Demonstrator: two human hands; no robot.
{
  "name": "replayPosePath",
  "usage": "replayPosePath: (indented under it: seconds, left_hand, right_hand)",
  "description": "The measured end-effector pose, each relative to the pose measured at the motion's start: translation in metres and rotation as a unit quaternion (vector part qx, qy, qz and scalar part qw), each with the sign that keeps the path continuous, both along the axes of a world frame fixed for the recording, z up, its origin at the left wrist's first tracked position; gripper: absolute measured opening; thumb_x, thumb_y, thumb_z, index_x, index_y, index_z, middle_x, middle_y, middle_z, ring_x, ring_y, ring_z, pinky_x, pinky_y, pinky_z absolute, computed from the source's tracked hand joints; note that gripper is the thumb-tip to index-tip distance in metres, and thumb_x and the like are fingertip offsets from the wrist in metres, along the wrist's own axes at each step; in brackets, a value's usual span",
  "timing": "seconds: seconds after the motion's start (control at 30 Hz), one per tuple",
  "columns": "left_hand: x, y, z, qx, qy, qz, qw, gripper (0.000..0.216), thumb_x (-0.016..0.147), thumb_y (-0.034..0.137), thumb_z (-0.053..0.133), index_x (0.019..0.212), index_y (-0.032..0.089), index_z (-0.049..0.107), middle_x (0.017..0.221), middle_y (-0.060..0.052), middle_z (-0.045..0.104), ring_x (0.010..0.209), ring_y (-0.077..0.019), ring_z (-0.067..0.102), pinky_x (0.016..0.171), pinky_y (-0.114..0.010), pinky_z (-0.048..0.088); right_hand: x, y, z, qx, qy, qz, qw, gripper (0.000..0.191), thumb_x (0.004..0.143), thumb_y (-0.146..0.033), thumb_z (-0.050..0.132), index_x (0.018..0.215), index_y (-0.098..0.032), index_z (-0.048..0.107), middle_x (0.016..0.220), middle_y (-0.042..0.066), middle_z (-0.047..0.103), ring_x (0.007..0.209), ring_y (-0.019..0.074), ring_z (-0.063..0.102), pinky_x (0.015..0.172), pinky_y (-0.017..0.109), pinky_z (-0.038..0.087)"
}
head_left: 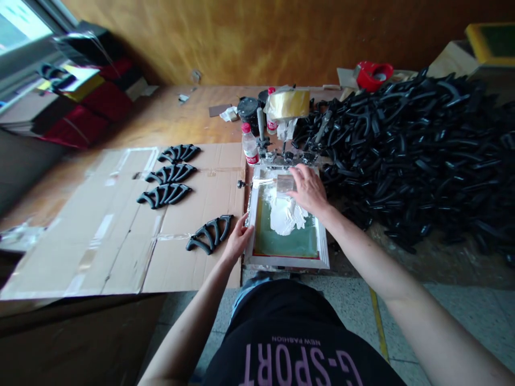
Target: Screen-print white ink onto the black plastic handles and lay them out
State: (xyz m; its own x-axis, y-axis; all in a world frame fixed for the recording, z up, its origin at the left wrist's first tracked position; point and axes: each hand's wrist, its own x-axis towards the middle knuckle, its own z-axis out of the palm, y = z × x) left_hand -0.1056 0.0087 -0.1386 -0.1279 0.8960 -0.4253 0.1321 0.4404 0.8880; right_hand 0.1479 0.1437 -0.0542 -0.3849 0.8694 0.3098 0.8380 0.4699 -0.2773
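A small printing screen (323, 256) with a white frame and green mesh lies at the table's near edge, a blob of white ink (285, 215) on it. My right hand (308, 188) is closed on a pale squeegee (284, 184) at the screen's far end. My left hand (238, 239) rests on the frame's left side, fingers bent against it. Just left of that hand lies a group of curved black plastic parts (209, 234) on flattened cardboard (120, 252).
Three more fanned groups of black parts (171, 173) lie in a row farther left. A big heap of the same parts (418, 145) fills the right side. Bottles (250, 145), a tape roll (288, 103) and a red dispenser (372, 75) stand behind the screen.
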Motion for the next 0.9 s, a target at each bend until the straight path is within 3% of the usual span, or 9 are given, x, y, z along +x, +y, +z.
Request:
replayPosePath:
  seconds: [0.13, 0.27, 0.37, 0.53, 0.6, 0.7, 0.8, 0.9]
  left_hand:
    - [-0.003, 0.001, -0.002, -0.006, 0.000, -0.020, 1.000, 0.072, 0.080, 0.056, 0.062, 0.141, 0.021, 0.049, 0.083, -0.003, 0.067, 0.063, -0.0133, 0.059, 0.054, -0.021, 0.041]
    - [-0.002, -0.002, -0.001, -0.011, -0.011, -0.013, 1.000, 0.070, 0.080, 0.058, 0.060, 0.137, 0.019, 0.052, 0.087, -0.005, 0.069, 0.069, -0.0156, 0.063, 0.058, -0.022, 0.045]
    - [0.000, -0.003, -0.002, -0.003, 0.002, -0.007, 1.000, 0.066, 0.081, 0.057, 0.060, 0.135, 0.019, 0.053, 0.086, -0.004, 0.070, 0.071, -0.0167, 0.064, 0.060, -0.024, 0.047]
    - [0.002, -0.003, 0.003, 0.004, 0.017, 0.007, 1.000, 0.063, 0.080, 0.056, 0.061, 0.131, 0.019, 0.056, 0.085, -0.005, 0.070, 0.073, -0.0178, 0.064, 0.061, -0.025, 0.047]
    - [0.003, -0.004, 0.004, 0.003, 0.006, 0.006, 1.000, 0.065, 0.080, 0.056, 0.061, 0.133, 0.018, 0.054, 0.084, -0.005, 0.069, 0.071, -0.0174, 0.064, 0.059, -0.024, 0.046]
    - [0.003, -0.004, 0.005, 0.001, -0.004, 0.005, 1.000, 0.066, 0.080, 0.055, 0.062, 0.134, 0.018, 0.053, 0.082, -0.004, 0.069, 0.068, -0.0166, 0.063, 0.057, -0.024, 0.045]
    - [0.003, -0.003, 0.016, -0.005, -0.020, 0.005, 1.000, 0.069, 0.079, 0.054, 0.064, 0.136, 0.018, 0.051, 0.083, -0.004, 0.070, 0.069, -0.0170, 0.064, 0.058, -0.024, 0.046]
    - [0.002, -0.003, 0.043, 0.012, -0.027, 0.011, 1.000, 0.073, 0.078, 0.055, 0.066, 0.140, 0.018, 0.048, 0.080, -0.003, 0.069, 0.067, -0.0163, 0.063, 0.057, -0.023, 0.046]
  right_hand:
    - [-0.025, -0.023, -0.007, -0.102, -0.091, 0.093, 0.986, 0.014, 0.088, -0.012, 0.055, 0.099, -0.015, 0.064, 0.098, 0.012, 0.064, 0.097, 0.0251, 0.056, 0.085, 0.036, 0.044]
    - [0.004, -0.064, -0.012, -0.073, -0.128, 0.243, 0.959, 0.023, 0.090, -0.006, 0.044, 0.094, -0.016, 0.065, 0.091, 0.009, 0.065, 0.088, 0.0212, 0.055, 0.071, 0.030, 0.040]
    - [0.017, -0.070, -0.005, -0.079, -0.127, 0.317, 0.937, 0.018, 0.088, -0.008, 0.049, 0.085, -0.018, 0.064, 0.084, 0.006, 0.065, 0.081, 0.0189, 0.055, 0.067, 0.028, 0.038]
    - [0.003, -0.069, -0.014, -0.032, -0.095, 0.212, 0.972, 0.018, 0.089, -0.010, 0.050, 0.093, -0.018, 0.066, 0.092, 0.007, 0.066, 0.089, 0.0209, 0.055, 0.073, 0.030, 0.041]
    - [0.002, -0.080, -0.025, -0.008, -0.092, 0.221, 0.971, 0.023, 0.091, -0.009, 0.046, 0.099, -0.017, 0.066, 0.098, 0.008, 0.067, 0.091, 0.0216, 0.055, 0.074, 0.031, 0.041]
    - [0.008, -0.093, -0.029, -0.030, -0.074, 0.264, 0.961, 0.022, 0.089, -0.008, 0.049, 0.099, -0.018, 0.066, 0.096, 0.007, 0.067, 0.090, 0.0203, 0.056, 0.074, 0.030, 0.043]
    - [0.003, -0.077, -0.014, -0.057, -0.047, 0.220, 0.973, 0.016, 0.089, -0.017, 0.058, 0.101, -0.022, 0.067, 0.090, 0.003, 0.067, 0.086, 0.0185, 0.058, 0.072, 0.028, 0.044]
    - [-0.011, -0.033, 0.012, -0.046, -0.020, 0.116, 0.992, 0.036, 0.087, -0.028, 0.067, 0.122, -0.029, 0.061, 0.101, 0.002, 0.067, 0.087, 0.0190, 0.060, 0.073, 0.029, 0.046]
